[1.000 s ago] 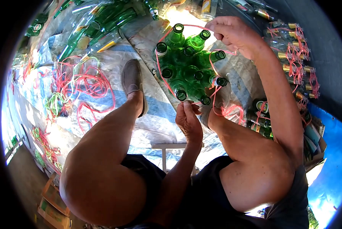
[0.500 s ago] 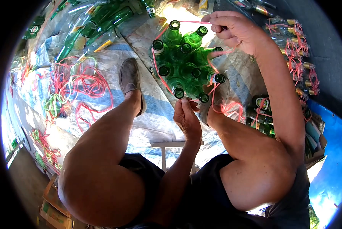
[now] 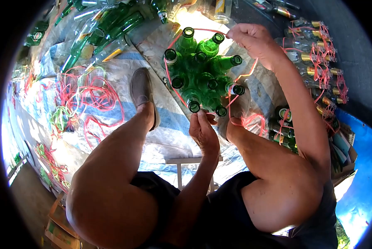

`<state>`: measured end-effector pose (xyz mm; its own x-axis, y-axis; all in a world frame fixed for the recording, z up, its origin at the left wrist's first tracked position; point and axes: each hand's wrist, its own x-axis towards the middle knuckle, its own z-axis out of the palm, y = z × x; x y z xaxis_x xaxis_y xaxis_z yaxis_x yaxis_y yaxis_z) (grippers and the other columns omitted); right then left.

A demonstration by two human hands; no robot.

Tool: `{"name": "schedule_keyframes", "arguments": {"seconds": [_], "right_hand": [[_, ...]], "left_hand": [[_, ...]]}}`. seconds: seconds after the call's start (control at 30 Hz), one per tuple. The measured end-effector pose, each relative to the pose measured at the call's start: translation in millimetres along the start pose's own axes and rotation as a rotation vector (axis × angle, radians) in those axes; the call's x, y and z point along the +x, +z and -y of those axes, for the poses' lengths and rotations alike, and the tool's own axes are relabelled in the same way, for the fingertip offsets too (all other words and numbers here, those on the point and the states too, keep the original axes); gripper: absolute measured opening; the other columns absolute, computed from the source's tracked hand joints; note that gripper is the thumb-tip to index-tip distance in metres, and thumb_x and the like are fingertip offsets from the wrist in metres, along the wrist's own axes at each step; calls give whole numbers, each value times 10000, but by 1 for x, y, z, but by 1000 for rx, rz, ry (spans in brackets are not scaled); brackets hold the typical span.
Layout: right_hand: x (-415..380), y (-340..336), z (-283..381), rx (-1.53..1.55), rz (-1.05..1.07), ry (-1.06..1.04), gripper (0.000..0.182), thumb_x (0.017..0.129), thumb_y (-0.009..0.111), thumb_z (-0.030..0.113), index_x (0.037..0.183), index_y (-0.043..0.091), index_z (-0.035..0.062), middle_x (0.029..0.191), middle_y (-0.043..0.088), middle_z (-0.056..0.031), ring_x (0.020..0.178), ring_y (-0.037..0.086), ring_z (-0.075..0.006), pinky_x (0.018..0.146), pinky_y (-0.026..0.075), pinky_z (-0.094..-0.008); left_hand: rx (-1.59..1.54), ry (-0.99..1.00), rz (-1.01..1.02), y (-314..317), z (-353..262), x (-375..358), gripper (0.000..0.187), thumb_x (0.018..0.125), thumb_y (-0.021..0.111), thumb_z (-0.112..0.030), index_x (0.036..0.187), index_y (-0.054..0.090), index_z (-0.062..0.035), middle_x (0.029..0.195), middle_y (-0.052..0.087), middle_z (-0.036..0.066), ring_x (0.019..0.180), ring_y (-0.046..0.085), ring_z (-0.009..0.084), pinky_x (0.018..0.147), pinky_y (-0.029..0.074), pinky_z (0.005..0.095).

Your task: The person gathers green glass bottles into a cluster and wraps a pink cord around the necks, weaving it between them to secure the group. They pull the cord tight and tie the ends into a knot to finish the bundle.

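Note:
A tight cluster of upright green glass bottles stands between my feet, mouths facing up. Pink plastic twine runs around the left and far sides of the cluster, near the bottle necks. My right hand is at the far right of the bottles, thumb and fingers pinched on the twine; another stretch of it hangs below the hand toward the right-hand bottles. Just below the nearest bottle necks, my left hand is closed, with twine at its fingertips. Its far fingers are partly hidden.
Loose pink and green twine lies on the sheet at left. Green and clear bottles lie at the far left. Tied clear bottles and green ones are at right. A cardboard box stands beyond my right knee.
My right hand has come slightly nearer, and the twine below it has moved outward from the right-hand bottle neck. My left hand keeps its place by the near bottles.

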<state>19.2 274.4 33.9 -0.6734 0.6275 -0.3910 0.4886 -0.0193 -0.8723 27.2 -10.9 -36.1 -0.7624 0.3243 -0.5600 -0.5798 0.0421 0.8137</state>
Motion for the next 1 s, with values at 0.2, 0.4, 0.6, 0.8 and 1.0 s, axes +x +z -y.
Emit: {"name": "schedule_keyframes", "arguments": {"seconds": [0.2,0.4,0.6,0.8,1.0], "right_hand": [[10,-1,-26,-92,-3,-110,262,1017,691,330,1050,776,84,795,561,83,704,458,-29,573,347,-239],[7,1,-37,-111,3,-109,272,1013,693,308,1085,778,59,891,661,71,817,537,-35,712,446,-242],[9,9,-42,-60,-22,-57,257,989,652,205,1093,776,6,978,759,-26,915,665,-84,826,528,-272],[12,13,-58,-74,-31,-98,244,999,681,230,1099,774,28,958,738,-3,894,636,-70,793,512,-265],[-8,13,-67,-96,-90,-182,216,1008,686,222,1062,754,25,872,677,31,829,575,-49,738,478,-253]], "left_hand": [[11,14,-16,2,0,0,298,1101,493,-218,918,644,-38,763,653,23,656,576,96,656,482,280],[-2,43,-16,4,1,1,298,1105,488,-204,911,641,-38,750,636,20,655,576,93,650,477,269],[-20,56,8,2,5,1,298,1112,484,-198,917,639,-35,768,637,23,648,570,93,645,473,266],[7,98,7,5,0,3,292,1112,489,-195,924,638,-29,778,641,29,659,566,99,647,470,275],[-5,113,26,3,-1,3,300,1116,497,-221,937,644,-30,783,651,33,663,569,109,655,470,283]]}}
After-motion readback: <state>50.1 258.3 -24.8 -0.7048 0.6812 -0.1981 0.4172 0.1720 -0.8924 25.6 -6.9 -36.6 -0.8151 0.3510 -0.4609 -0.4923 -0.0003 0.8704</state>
